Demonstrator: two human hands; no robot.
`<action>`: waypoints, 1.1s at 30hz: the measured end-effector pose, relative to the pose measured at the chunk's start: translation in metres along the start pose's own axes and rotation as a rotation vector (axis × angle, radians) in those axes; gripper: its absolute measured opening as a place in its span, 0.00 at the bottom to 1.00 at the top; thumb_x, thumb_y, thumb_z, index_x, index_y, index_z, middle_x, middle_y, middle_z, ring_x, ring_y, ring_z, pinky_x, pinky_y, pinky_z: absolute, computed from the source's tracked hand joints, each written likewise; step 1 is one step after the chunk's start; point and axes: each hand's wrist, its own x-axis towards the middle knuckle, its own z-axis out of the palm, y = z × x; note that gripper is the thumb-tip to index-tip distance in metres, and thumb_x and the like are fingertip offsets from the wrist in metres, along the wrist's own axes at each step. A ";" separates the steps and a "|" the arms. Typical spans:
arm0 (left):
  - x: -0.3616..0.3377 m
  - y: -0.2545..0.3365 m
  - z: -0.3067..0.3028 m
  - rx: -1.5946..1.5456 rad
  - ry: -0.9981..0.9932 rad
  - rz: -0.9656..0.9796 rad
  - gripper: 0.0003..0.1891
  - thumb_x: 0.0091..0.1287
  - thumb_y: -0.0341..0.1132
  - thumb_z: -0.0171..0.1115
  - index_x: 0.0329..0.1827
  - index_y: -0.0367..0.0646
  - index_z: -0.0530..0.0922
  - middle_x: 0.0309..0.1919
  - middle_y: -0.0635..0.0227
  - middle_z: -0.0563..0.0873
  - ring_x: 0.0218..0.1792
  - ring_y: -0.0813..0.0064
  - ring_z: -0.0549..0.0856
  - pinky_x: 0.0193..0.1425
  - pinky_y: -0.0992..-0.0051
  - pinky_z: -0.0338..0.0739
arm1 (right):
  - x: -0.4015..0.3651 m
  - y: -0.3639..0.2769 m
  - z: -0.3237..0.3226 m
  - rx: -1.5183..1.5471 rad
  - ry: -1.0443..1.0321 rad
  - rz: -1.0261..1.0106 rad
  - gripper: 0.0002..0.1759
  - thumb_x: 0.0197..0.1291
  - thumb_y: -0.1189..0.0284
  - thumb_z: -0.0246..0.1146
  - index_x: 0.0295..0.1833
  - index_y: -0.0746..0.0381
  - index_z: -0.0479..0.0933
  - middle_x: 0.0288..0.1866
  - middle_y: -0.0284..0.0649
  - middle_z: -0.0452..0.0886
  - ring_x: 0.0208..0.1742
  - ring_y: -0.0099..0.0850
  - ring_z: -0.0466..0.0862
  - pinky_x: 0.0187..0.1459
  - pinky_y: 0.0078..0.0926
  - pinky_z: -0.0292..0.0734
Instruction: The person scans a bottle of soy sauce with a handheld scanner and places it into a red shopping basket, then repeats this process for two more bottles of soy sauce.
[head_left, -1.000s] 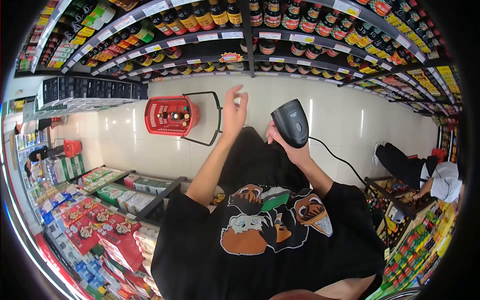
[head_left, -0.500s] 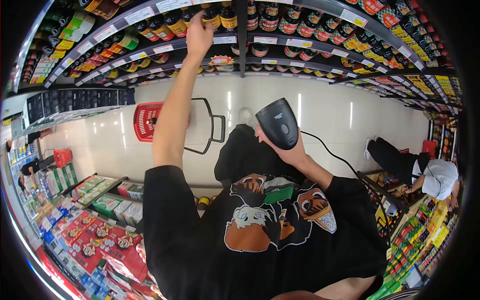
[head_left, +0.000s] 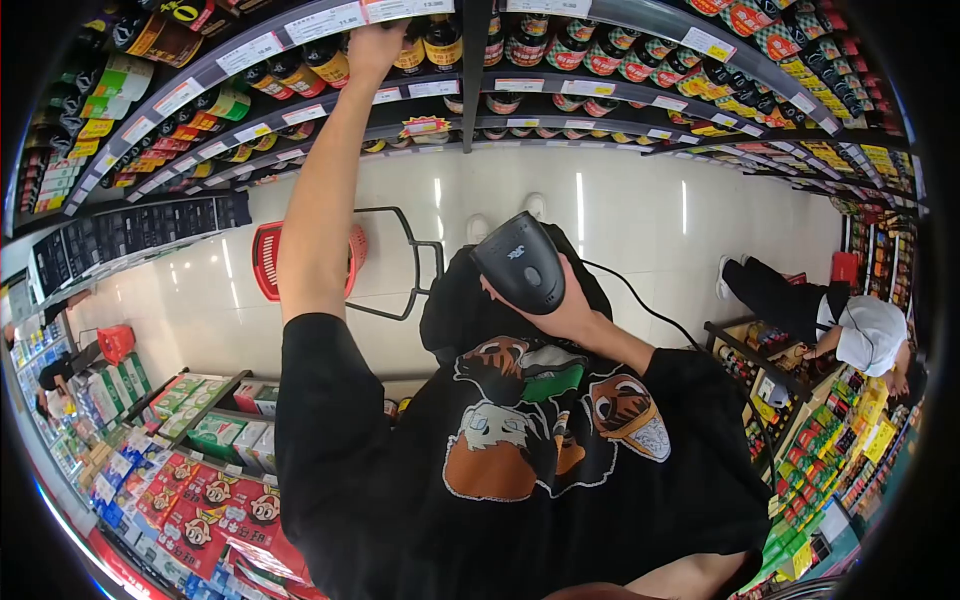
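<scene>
My left hand (head_left: pixel 376 50) reaches up into a shelf row of dark sauce bottles with yellow labels (head_left: pixel 442 45). Its fingers look closed around the top of one bottle, though the shelf's price strip (head_left: pixel 325 22) and the hand itself partly hide them. In front of my body, my right hand (head_left: pixel 572 312) grips a black handheld barcode scanner (head_left: pixel 522 265) from below. A black cable (head_left: pixel 640 300) runs off behind it toward the lower right.
A red shopping basket (head_left: pixel 268 262) with a black handle frame (head_left: pixel 412 262) stands on the floor beyond my left forearm. Another person (head_left: pixel 860 330) is at the shelves on the right. Boxed goods (head_left: pixel 215 500) fill the display at lower left. Bottles (head_left: pixel 610 55) line the shelves ahead.
My left hand has moved from in front of the bottles in among them, toward the left. The scanner has shifted slightly left and turned a little. Both feet now show on the floor.
</scene>
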 end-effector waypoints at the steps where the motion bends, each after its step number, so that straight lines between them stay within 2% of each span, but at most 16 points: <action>1: 0.000 -0.003 0.000 0.012 0.008 0.003 0.20 0.70 0.42 0.67 0.57 0.37 0.82 0.43 0.56 0.92 0.34 0.67 0.93 0.43 0.71 0.84 | 0.006 -0.019 -0.004 0.076 -0.045 0.019 0.26 0.46 0.74 0.75 0.51 0.68 0.75 0.43 0.48 0.80 0.42 0.40 0.81 0.49 0.34 0.76; 2: -0.003 0.000 0.002 0.023 0.015 0.005 0.19 0.70 0.42 0.66 0.57 0.37 0.82 0.42 0.57 0.92 0.33 0.67 0.93 0.41 0.72 0.84 | 0.011 -0.035 -0.006 0.153 -0.089 0.039 0.22 0.46 0.75 0.74 0.47 0.69 0.75 0.39 0.47 0.81 0.38 0.39 0.81 0.45 0.32 0.77; 3: -0.005 0.000 0.003 0.013 0.007 0.001 0.19 0.70 0.42 0.66 0.57 0.37 0.82 0.42 0.57 0.92 0.33 0.67 0.93 0.41 0.72 0.84 | 0.015 -0.042 -0.007 0.056 -0.045 -0.069 0.18 0.46 0.77 0.73 0.41 0.70 0.74 0.31 0.46 0.80 0.31 0.37 0.79 0.38 0.30 0.76; 6: -0.012 0.004 0.003 0.009 0.020 0.017 0.20 0.71 0.43 0.66 0.57 0.36 0.82 0.41 0.58 0.92 0.32 0.67 0.93 0.41 0.72 0.83 | 0.018 -0.037 -0.003 0.111 -0.015 -0.101 0.18 0.46 0.77 0.72 0.42 0.70 0.74 0.31 0.45 0.80 0.31 0.36 0.80 0.39 0.31 0.76; 15: -0.034 0.025 -0.009 0.084 0.067 0.002 0.22 0.71 0.46 0.66 0.55 0.35 0.80 0.36 0.58 0.92 0.28 0.67 0.92 0.39 0.71 0.82 | 0.016 -0.033 -0.007 0.136 -0.064 -0.007 0.15 0.47 0.78 0.71 0.40 0.69 0.74 0.30 0.45 0.79 0.29 0.37 0.78 0.36 0.32 0.75; 18: -0.045 0.035 -0.015 0.105 0.076 -0.002 0.22 0.71 0.46 0.66 0.55 0.35 0.79 0.35 0.58 0.91 0.27 0.67 0.91 0.38 0.71 0.82 | 0.013 -0.030 -0.007 0.122 -0.075 -0.014 0.15 0.47 0.78 0.70 0.40 0.69 0.74 0.30 0.45 0.79 0.29 0.36 0.77 0.37 0.30 0.76; 20: -0.059 0.047 -0.022 0.080 0.047 -0.092 0.23 0.71 0.46 0.67 0.54 0.33 0.77 0.32 0.59 0.91 0.27 0.67 0.91 0.38 0.72 0.81 | 0.013 -0.035 -0.009 0.137 -0.016 -0.024 0.15 0.47 0.79 0.70 0.41 0.69 0.75 0.30 0.45 0.80 0.30 0.35 0.79 0.38 0.30 0.76; 21: -0.068 0.054 -0.025 0.020 0.050 -0.056 0.23 0.71 0.46 0.67 0.54 0.33 0.76 0.32 0.59 0.91 0.28 0.68 0.91 0.38 0.72 0.81 | 0.013 -0.034 -0.010 0.130 -0.006 0.000 0.16 0.50 0.76 0.74 0.44 0.67 0.78 0.33 0.43 0.83 0.34 0.34 0.83 0.40 0.29 0.79; 22: -0.073 0.056 -0.025 -0.042 0.050 -0.020 0.23 0.71 0.45 0.66 0.55 0.32 0.75 0.33 0.59 0.91 0.28 0.68 0.91 0.37 0.72 0.81 | 0.012 -0.035 -0.011 0.128 -0.008 0.003 0.16 0.50 0.76 0.74 0.44 0.67 0.78 0.33 0.43 0.83 0.34 0.34 0.83 0.40 0.29 0.79; 24: -0.078 0.031 -0.020 -0.035 0.068 0.024 0.21 0.71 0.43 0.67 0.55 0.34 0.75 0.36 0.59 0.91 0.29 0.70 0.91 0.37 0.73 0.80 | 0.009 -0.044 -0.014 0.106 0.055 0.094 0.16 0.55 0.73 0.76 0.47 0.66 0.81 0.39 0.42 0.87 0.40 0.32 0.87 0.44 0.28 0.80; 25: -0.084 0.030 -0.021 -0.076 0.078 0.025 0.22 0.71 0.47 0.67 0.54 0.37 0.76 0.30 0.63 0.89 0.29 0.70 0.91 0.38 0.72 0.80 | 0.010 -0.052 -0.017 0.151 -0.008 0.071 0.17 0.58 0.71 0.77 0.50 0.64 0.82 0.44 0.41 0.89 0.44 0.31 0.88 0.46 0.26 0.81; 26: -0.088 0.029 -0.022 -0.116 0.089 0.027 0.24 0.70 0.52 0.66 0.53 0.39 0.77 0.23 0.67 0.88 0.30 0.71 0.90 0.38 0.72 0.79 | 0.009 -0.053 -0.018 0.152 -0.008 0.072 0.17 0.58 0.71 0.77 0.50 0.64 0.82 0.44 0.41 0.89 0.44 0.31 0.88 0.46 0.26 0.81; 28: -0.096 0.032 -0.026 -0.073 0.069 -0.008 0.23 0.70 0.49 0.67 0.55 0.39 0.77 0.27 0.65 0.90 0.33 0.71 0.91 0.40 0.73 0.80 | 0.007 -0.055 -0.017 0.160 0.001 0.068 0.17 0.58 0.72 0.76 0.52 0.65 0.82 0.46 0.41 0.89 0.45 0.30 0.88 0.47 0.26 0.81; 30: -0.107 0.036 -0.027 -0.176 0.077 0.043 0.20 0.70 0.43 0.69 0.57 0.40 0.77 0.37 0.61 0.91 0.38 0.71 0.92 0.45 0.72 0.81 | 0.004 -0.062 -0.018 0.132 -0.018 0.085 0.18 0.58 0.72 0.76 0.52 0.65 0.81 0.46 0.40 0.89 0.45 0.30 0.88 0.48 0.26 0.80; 31: -0.114 0.034 -0.028 -0.179 0.077 0.046 0.20 0.70 0.43 0.69 0.57 0.40 0.77 0.37 0.61 0.91 0.38 0.71 0.92 0.45 0.72 0.81 | 0.003 -0.064 -0.019 0.104 -0.037 0.102 0.18 0.58 0.72 0.76 0.53 0.65 0.81 0.46 0.39 0.89 0.45 0.30 0.88 0.49 0.26 0.80; 33: -0.125 0.029 -0.028 -0.124 0.126 0.258 0.19 0.70 0.37 0.70 0.58 0.39 0.77 0.48 0.59 0.90 0.43 0.72 0.91 0.50 0.71 0.82 | -0.009 -0.050 -0.012 0.088 0.023 0.092 0.18 0.59 0.71 0.76 0.52 0.65 0.81 0.46 0.40 0.89 0.45 0.30 0.88 0.50 0.26 0.79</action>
